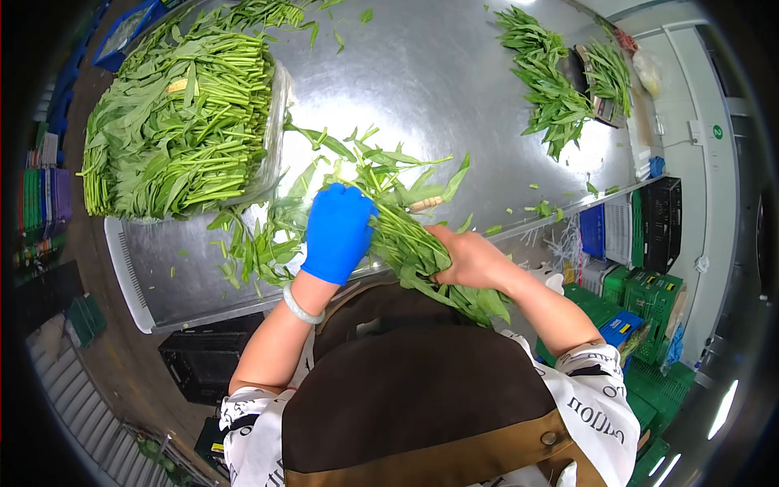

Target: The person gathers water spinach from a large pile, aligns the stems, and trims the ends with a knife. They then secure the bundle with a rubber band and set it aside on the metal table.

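A bunch of long-stemmed leafy greens (406, 235) lies across both my hands at the table's near edge, leaves pointing down to the right. My left hand (338, 234), in a blue glove, is closed on its stem end. Bare, my right hand (472, 260) wraps round the leafy part, thumb on top. Just beyond the stems sits a small ridged wooden piece (426, 204), like a handle; the rest of it is hidden. Loose leaves and cut stems (276, 235) are scattered beside the glove.
A large stack of greens (187, 130) fills the table's left side. More greens (545, 81) lie at the far right, beside a dark device (602, 109) partly covered by leaves. Green crates (649, 312) stand right of the metal table (422, 73), a black crate (203, 357) below it.
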{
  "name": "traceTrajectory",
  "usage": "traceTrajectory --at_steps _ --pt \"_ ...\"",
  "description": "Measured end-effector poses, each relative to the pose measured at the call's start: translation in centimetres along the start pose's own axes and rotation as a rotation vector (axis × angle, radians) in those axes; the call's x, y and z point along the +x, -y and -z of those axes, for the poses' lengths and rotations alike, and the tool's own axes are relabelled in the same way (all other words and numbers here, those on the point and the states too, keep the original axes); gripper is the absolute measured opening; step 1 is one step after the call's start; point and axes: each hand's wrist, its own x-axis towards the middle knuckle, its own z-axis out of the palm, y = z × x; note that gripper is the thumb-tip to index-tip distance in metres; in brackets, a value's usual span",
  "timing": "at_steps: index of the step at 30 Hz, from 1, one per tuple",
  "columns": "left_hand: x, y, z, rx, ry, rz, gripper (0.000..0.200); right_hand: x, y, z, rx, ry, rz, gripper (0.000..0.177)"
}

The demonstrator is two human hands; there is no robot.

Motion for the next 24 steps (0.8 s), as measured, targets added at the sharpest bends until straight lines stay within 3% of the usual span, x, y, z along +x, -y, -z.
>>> traceTrajectory --at_steps 2,4,7,8,12,15,17,18,20,22,24 --pt "-0.4 2.5 -1.8 0.189 -0.072 0.017 0.016 0.1 -0.1 0.2 0.007 0.007 0.003 0.077" --pt "-1.3 6.1 -0.3 0.205 -0.087 0.189 0.024 0.2 -1.9 -0.2 0.075 -0.060 0.043 0.076" --pt "-2.3 7.7 1.8 0.010 -0.298 0.312 0.040 -0.2 -1.7 0.7 0.256 -0.155 0.050 0.074" --pt "-2.6 7.0 2.1 0.024 -0.275 0.321 0.055 -0.5 -1.3 1.1 0.333 -0.186 0.039 0.073" --pt "-5.1 5.4 -1.6 -0.767 -0.213 0.625 0.064 0.0 -0.4 1.3 0.372 -0.320 0.160 0.074" --pt "-4.9 2.8 -4.3 -1.984 -0.148 0.540 0.073 1.8 1.4 0.0 0.103 -0.421 0.233 0.081" --pt "-3.9 1.0 -5.1 -1.946 -0.121 0.494 0.071 3.6 3.0 -2.2 -0.247 -0.517 0.341 0.090" --pt "-3.9 0.9 -5.1 -2.063 -0.152 0.821 0.068 3.8 4.9 -2.6 -0.312 -0.444 0.279 0.092" --pt "-2.0 1.6 -2.7 -1.949 -0.122 0.810 0.067 3.5 8.7 -2.5 -0.444 -0.298 0.155 0.096" --pt "-0.2 2.7 0.2 -1.893 -0.140 0.788 0.064 3.1 8.9 -2.5 -0.294 -0.345 0.392 0.099" --pt "-1.4 6.4 1.3 -1.919 0.036 0.710 0.068 2.9 8.6 -2.6 -0.140 -0.410 0.597 0.093"
